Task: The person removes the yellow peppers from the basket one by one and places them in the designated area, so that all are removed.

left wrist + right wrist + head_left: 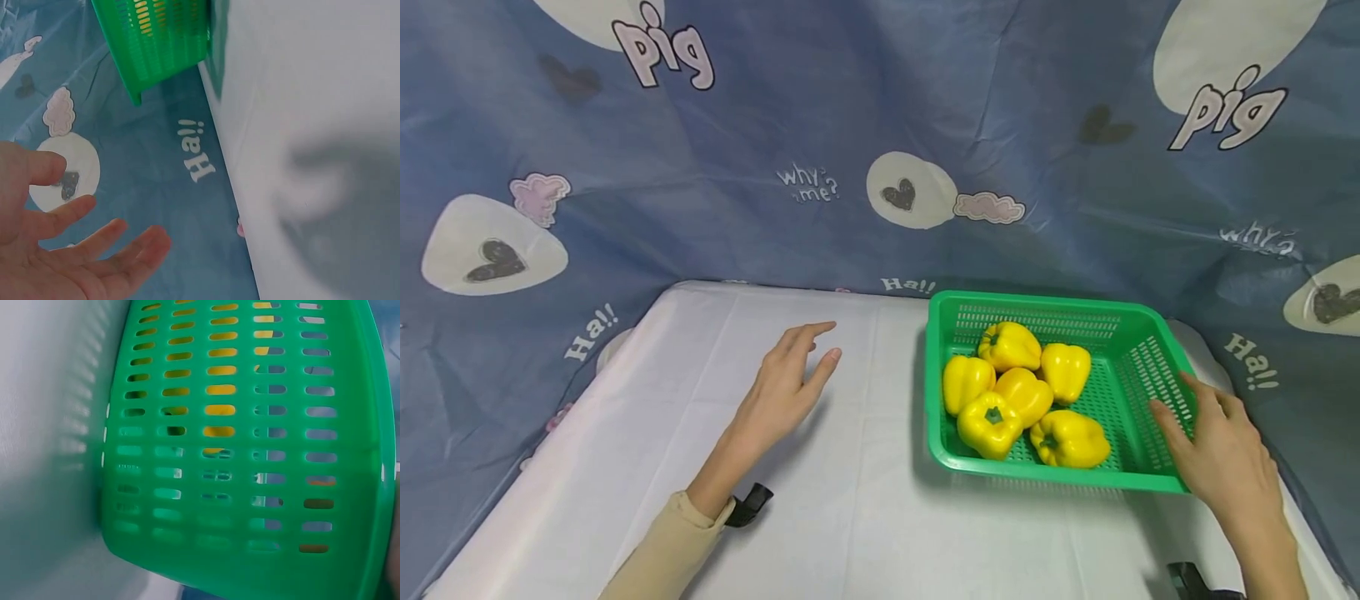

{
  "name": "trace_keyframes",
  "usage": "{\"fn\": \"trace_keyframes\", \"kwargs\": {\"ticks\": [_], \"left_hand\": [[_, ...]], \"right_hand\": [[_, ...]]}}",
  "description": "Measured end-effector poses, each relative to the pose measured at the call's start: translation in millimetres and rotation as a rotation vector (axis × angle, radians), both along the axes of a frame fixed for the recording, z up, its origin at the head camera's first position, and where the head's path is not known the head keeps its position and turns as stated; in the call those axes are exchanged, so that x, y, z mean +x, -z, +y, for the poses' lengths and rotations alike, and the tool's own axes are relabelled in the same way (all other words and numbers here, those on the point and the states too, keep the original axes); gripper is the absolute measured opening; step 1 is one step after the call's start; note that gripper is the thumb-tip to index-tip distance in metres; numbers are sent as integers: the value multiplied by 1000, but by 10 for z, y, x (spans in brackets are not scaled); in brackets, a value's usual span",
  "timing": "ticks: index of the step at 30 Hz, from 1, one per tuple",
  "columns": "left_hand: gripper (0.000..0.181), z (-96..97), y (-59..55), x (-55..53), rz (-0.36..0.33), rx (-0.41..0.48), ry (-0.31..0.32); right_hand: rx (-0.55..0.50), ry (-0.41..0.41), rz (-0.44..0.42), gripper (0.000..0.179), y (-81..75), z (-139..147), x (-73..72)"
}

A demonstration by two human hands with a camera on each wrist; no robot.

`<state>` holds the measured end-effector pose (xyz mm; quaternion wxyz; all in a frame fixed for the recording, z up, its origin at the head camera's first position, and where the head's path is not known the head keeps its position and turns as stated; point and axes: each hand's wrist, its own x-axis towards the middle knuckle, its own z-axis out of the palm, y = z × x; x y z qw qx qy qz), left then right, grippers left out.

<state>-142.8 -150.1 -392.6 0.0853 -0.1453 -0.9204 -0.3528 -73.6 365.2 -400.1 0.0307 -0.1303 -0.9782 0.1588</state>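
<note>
A green plastic basket (pixel 1150 482) with slotted walls stands on the white-covered table and holds several yellow bell peppers (pixel 992 425). My right hand (pixel 1228 454) is at the basket's right end, reaching over the rim with thumb and forefinger spread apart. Close up in the right wrist view is the slotted end wall of the basket (pixel 237 562), with bits of skin showing through some slots. Left of the basket, my left hand (pixel 782 387) hovers above the table with nothing in it. Its fingers are spread and loosely bent in the left wrist view.
A white cloth covers the table (pixel 865 533). Behind and beside it hangs a blue printed curtain (pixel 760 108), near the basket's back edge. Each wrist carries a black strap-on device, such as the left wrist camera (pixel 749 505).
</note>
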Motion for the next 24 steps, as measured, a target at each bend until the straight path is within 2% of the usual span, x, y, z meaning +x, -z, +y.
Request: {"fn": "trace_keyframes", "kwargs": {"ticks": [9,17,24], "left_hand": [[48,187,-29,0,2,16,29],[47,299,0,24,24,24,45],[40,487,-31,76,41,31,73]], "right_hand": [[30,-21,49,84,18,-54,-36],[52,-43,65,89,1,-66,-150],[44,1,57,87,47,-69,-131]]}}
